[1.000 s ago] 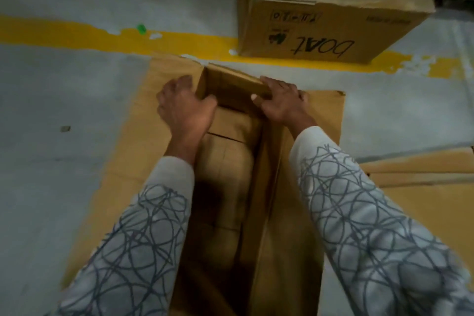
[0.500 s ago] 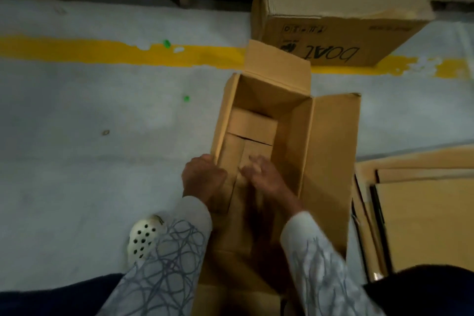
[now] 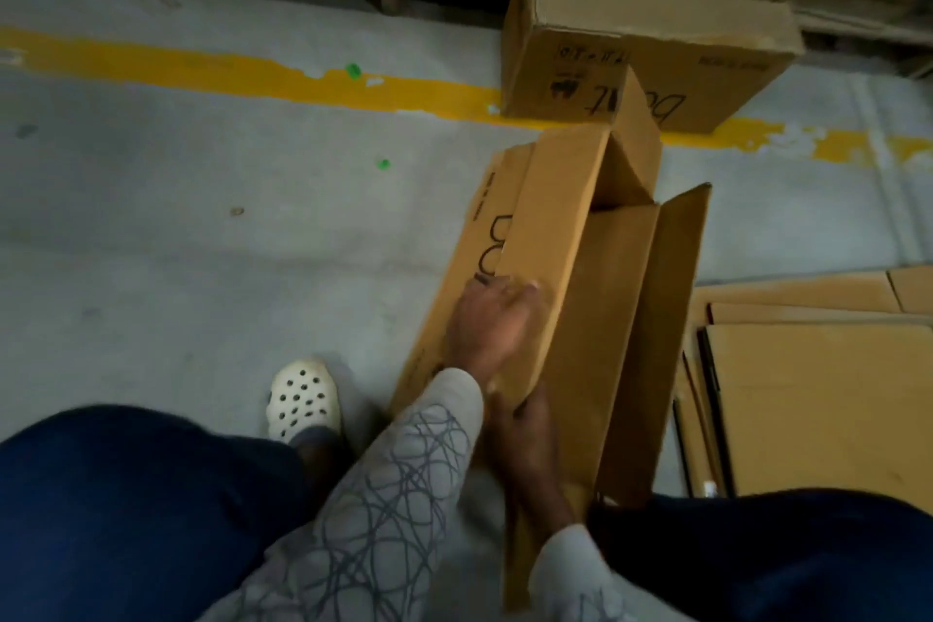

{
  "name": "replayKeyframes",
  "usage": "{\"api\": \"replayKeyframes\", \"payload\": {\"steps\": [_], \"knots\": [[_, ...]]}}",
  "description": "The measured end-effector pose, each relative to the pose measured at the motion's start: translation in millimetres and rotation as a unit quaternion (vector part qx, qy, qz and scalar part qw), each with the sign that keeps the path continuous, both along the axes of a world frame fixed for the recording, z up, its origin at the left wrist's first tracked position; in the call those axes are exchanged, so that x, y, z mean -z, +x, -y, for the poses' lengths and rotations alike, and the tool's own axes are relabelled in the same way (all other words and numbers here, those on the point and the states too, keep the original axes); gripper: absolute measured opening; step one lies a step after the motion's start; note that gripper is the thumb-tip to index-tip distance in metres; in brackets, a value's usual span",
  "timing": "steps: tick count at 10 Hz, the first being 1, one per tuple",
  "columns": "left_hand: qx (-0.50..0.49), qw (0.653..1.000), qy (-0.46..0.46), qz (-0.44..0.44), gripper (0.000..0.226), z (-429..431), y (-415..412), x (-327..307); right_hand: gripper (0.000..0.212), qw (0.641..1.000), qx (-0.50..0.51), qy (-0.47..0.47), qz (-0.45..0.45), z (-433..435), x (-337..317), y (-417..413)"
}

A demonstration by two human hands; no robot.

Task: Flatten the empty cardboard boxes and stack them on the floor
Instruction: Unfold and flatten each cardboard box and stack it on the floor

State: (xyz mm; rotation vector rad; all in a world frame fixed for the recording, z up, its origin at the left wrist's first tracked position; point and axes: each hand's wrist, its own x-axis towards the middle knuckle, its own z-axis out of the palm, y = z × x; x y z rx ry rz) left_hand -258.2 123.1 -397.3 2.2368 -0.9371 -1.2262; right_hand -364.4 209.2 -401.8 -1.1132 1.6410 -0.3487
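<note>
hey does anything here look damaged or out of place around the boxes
Mostly wear. The upright box at the back has a torn, crumpled top edge and sits on the yellow floor line, whose paint is chipped. Small green bits lie on the floor. The box being folded, under both hands, is only half collapsed, one flap sticking up.

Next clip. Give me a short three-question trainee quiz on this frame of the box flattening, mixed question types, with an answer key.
1. True or false: the left hand presses on the box being flattened.
2. Where does the stack of flattened cardboard lie relative to that box? A) on the person's right B) on the person's left C) beyond the yellow floor line
3. Fill in: the right hand grips the box's ____ end, the one closest to the person.

Key: 1 true; 2 A; 3 near. The closed printed box stands untouched behind.
</note>
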Motion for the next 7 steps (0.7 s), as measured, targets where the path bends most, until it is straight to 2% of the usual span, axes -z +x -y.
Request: {"api": "replayKeyframes", "payload": {"steps": [1,2,3,4,5,6,7], "knots": [[-0.073,0.996,0.05,-0.026,0.048,-58,10,16,0.056,0.999,-0.023,0.019,-0.024,-10,-2,-14],[-0.11,0.97,0.201,-0.075,0.053,-129,20,54,0.064,0.996,-0.065,0.03,-0.044,-38,-4,-26],[-0.119,0.97,0.18,-0.113,0.056,-165,38,172,0.057,0.993,-0.07,0.03,-0.089,-52,-10,-30],[-0.166,0.957,0.164,-0.171,0.045,-161,40,87,0.046,0.993,-0.04,0.005,-0.112,-46,-17,-38],[-0.081,0.972,0.154,-0.159,0.049,-178,37,66,0.042,0.993,0.011,-0.011,-0.115,-36,-15,-58],[-0.025,0.982,0.167,-0.084,0.055,-187,33,92,0.044,0.995,0.011,0.002,-0.095,-30,-25,-73],[-0.07,0.99,0.113,-0.048,0.035,-192,29,110,0.045,0.995,0.003,0.012,-0.097,-21,-16,-75]]}}
